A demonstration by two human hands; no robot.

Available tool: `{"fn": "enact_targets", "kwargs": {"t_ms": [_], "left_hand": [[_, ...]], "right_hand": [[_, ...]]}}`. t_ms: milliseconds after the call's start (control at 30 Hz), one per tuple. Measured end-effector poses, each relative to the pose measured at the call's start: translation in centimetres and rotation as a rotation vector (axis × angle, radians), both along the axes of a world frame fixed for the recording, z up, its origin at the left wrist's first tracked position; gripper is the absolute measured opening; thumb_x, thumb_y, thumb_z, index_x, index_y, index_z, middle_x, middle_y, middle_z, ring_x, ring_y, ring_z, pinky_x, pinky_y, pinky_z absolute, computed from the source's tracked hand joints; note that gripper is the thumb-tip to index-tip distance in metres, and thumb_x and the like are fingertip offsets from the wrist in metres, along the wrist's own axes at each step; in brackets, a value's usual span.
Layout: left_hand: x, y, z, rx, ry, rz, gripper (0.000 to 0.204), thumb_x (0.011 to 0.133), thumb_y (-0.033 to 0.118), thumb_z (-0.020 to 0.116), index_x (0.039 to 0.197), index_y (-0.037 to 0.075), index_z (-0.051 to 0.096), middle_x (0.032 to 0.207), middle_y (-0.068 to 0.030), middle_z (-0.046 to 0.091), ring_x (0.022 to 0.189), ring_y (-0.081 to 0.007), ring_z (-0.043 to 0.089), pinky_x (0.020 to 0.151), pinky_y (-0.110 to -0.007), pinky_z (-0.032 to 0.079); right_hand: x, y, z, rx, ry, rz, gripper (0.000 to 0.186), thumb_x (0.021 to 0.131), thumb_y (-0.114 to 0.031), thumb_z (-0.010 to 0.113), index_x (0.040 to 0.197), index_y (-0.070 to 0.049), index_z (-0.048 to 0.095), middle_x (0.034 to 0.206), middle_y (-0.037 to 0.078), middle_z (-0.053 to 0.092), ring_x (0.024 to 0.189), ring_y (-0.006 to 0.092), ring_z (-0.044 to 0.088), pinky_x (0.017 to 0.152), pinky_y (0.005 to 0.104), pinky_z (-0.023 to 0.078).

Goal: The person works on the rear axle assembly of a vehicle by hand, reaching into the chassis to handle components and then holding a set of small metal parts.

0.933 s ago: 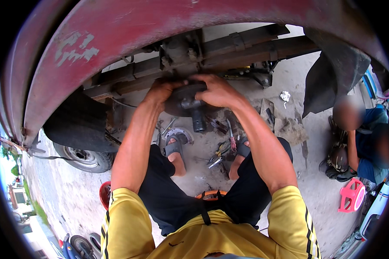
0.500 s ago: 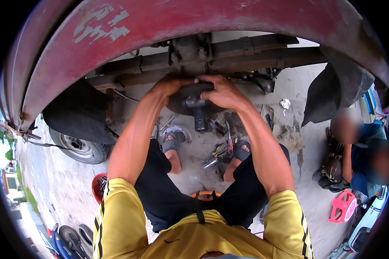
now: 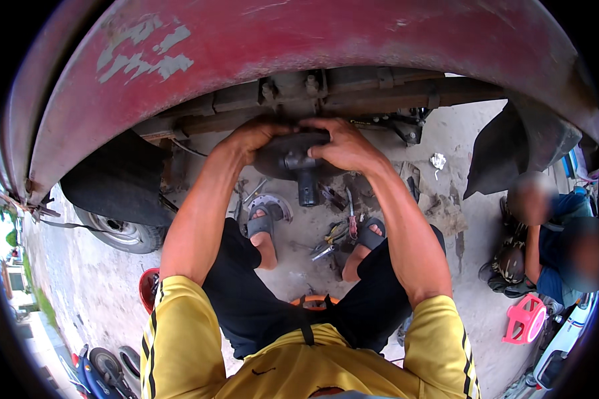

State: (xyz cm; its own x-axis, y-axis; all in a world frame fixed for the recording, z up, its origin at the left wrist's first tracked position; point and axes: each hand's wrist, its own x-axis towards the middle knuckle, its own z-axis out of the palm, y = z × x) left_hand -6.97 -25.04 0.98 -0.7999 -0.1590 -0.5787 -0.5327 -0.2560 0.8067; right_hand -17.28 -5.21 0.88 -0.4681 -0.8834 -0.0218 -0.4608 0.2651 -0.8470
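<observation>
- A dark, rounded metal part (image 3: 293, 163) with a short stub is held at upper centre.
- It is gripped by the left hand (image 3: 249, 138) and right hand (image 3: 343, 145), fingers wrapped closed.
- Above, a chipped red body panel (image 3: 299, 46) is seen; below, scattered tools (image 3: 336, 234) on the dusty ground.

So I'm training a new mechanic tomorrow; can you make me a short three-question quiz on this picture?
1. True or false: both hands hold the dark metal part under the red vehicle body.
2. What lies on the ground between the person's sandalled feet? A) hand tools B) a tyre C) a bucket
3. Fill in: the pink plastic stool stands at the picture's lower ____ side.

Key:
1. True: the left hand and the right hand both have a grip on it.
2. A: hand tools lie between the feet.
3. Right, near the seated people.
</observation>
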Motion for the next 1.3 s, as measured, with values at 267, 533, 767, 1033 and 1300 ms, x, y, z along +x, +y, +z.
{"fn": "enact_targets", "kwargs": {"t_ms": [267, 533, 767, 1033, 1300], "left_hand": [[-0.6, 0.4, -0.6, -0.131, 0.068, -0.043, 0.043, 0.081, 0.024, 0.079, 0.111, -0.005, 0.064, 0.099, -0.0138, 0.070, 0.081, -0.0193, 0.069, 0.071, -0.032, 0.058], [-0.3, 0.0, 0.0, -0.061, 0.064, -0.057, 0.044, 0.083, 0.024, 0.077, 0.112, -0.005, 0.063, 0.102, -0.0144, 0.070, 0.085, -0.0203, 0.069, 0.076, -0.032, 0.057], [-0.4, 0.8, 0.1, -0.132, 0.054, -0.053, 0.044, 0.083, 0.024, 0.078, 0.113, -0.005, 0.063, 0.102, -0.0145, 0.070, 0.085, -0.0205, 0.069, 0.076, -0.032, 0.057], [-0.3, 0.1, -0.1, -0.053, 0.094, -0.070, 0.044, 0.082, 0.023, 0.078, 0.113, -0.005, 0.063, 0.102, -0.0142, 0.070, 0.085, -0.0201, 0.069, 0.075, -0.032, 0.057], [-0.2, 0.6, 0.5, -0.045, 0.105, -0.079, 0.045, 0.082, 0.025, 0.079, 0.113, -0.004, 0.064, 0.100, -0.0141, 0.070, 0.085, -0.0202, 0.068, 0.075, -0.032, 0.056]], "right_hand": [[0.1, 0.1, 0.2, -0.021, -0.076, 0.011, 0.061, 0.069, -0.016, 0.071, 0.128, -0.004, 0.060, 0.119, 0.021, 0.065, 0.112, 0.0312, 0.062, 0.096, 0.0350, 0.047], [0.0, 0.0, 0.0, -0.043, -0.081, 0.000, 0.062, 0.068, -0.016, 0.071, 0.128, -0.004, 0.060, 0.119, 0.021, 0.065, 0.110, 0.0311, 0.063, 0.093, 0.0349, 0.048], [0.0, 0.0, 0.1, -0.016, -0.082, -0.010, 0.060, 0.067, -0.015, 0.071, 0.125, -0.003, 0.062, 0.114, 0.021, 0.067, 0.105, 0.0306, 0.065, 0.090, 0.0354, 0.049], [0.0, 0.1, -0.1, -0.067, -0.071, -0.010, 0.061, 0.067, -0.015, 0.071, 0.126, -0.005, 0.062, 0.116, 0.020, 0.067, 0.107, 0.0301, 0.064, 0.092, 0.0341, 0.049], [0.0, 0.0, -0.5, -0.048, -0.082, -0.018, 0.062, 0.067, -0.017, 0.071, 0.127, -0.006, 0.062, 0.119, 0.020, 0.065, 0.110, 0.0303, 0.063, 0.093, 0.0338, 0.048]]}}
